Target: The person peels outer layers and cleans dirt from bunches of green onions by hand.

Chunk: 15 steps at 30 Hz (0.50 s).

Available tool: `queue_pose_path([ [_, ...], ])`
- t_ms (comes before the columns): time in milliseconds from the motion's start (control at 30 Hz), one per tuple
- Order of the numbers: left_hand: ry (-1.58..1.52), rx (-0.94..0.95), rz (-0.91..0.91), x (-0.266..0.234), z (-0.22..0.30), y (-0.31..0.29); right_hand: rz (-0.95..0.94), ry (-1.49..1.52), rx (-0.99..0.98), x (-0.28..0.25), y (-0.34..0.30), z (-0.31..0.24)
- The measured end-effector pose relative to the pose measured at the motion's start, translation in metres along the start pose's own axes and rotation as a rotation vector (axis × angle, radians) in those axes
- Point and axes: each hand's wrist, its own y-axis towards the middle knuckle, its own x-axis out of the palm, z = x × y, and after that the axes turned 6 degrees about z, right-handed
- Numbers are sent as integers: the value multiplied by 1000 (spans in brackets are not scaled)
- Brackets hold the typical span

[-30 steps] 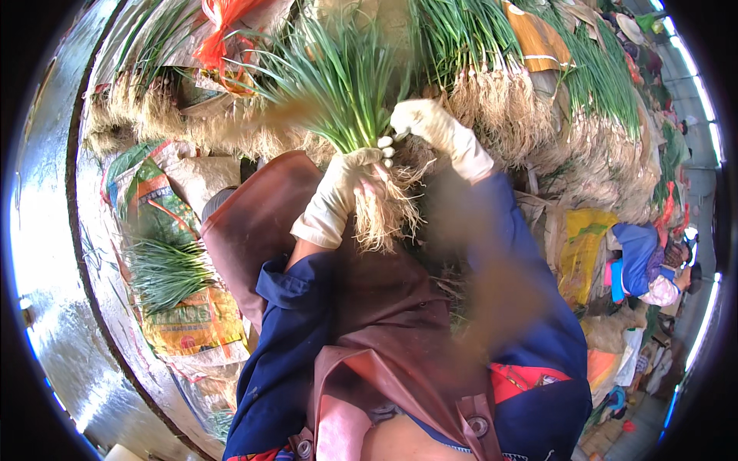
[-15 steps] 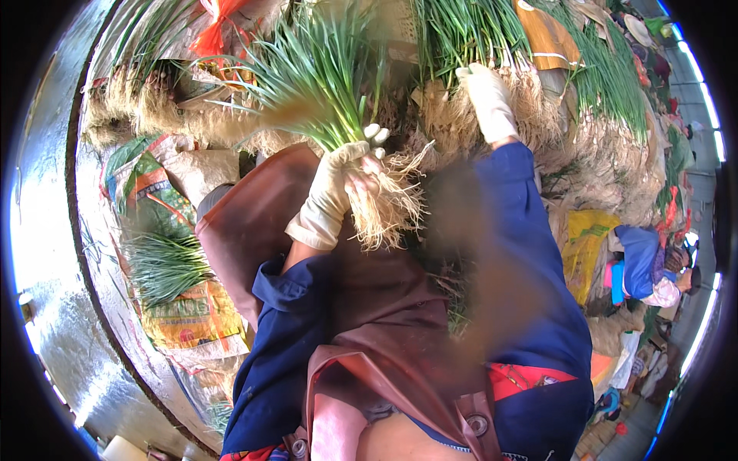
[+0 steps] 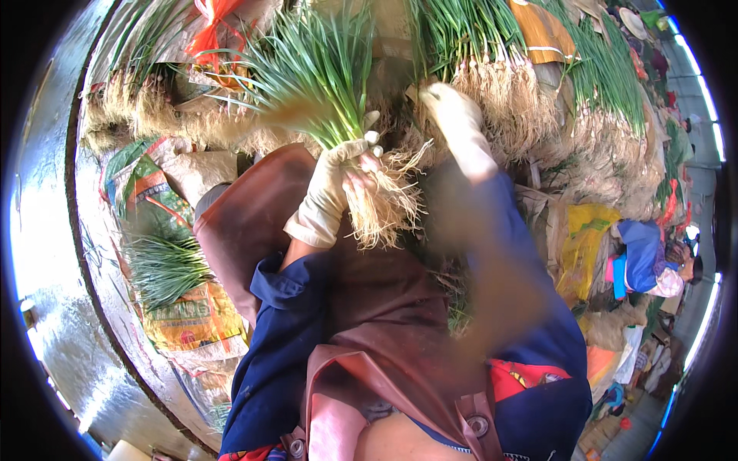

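My gloved left hand (image 3: pixel 336 184) is closed around a bunch of scallions (image 3: pixel 327 81) just above their roots. The green leaves fan upward to the left, and the pale, stringy roots hang below my fingers. My right hand (image 3: pixel 455 119), also in a cream glove, reaches forward to the right of the bunch. Its fingers are drawn together beside a large row of scallions (image 3: pixel 480 38) with long roots. Thin green leaves run down toward those fingertips, but whatever lies between them is hidden.
More scallions (image 3: pixel 607 77) lie at the far right, others (image 3: pixel 165 265) on sacking at the left. A red plastic bag (image 3: pixel 215 31) is at the far left, a yellow sack (image 3: pixel 584 238) on the right. A brown apron (image 3: pixel 377 307) covers my lap. Another person (image 3: pixel 642 257) sits at right.
My right hand has moved left and slightly nearer, from the roots of the row toward the held bunch, with its fingers drawn in. My left hand keeps its hold almost in place.
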Motion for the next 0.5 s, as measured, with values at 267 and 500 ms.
queue_pose_path([
  [267,20,-103,-30,8,-2,2,9,968,338,-44,15,4],
  [500,-73,-7,-48,4,0,1,-544,234,-28,-46,-67,104],
])
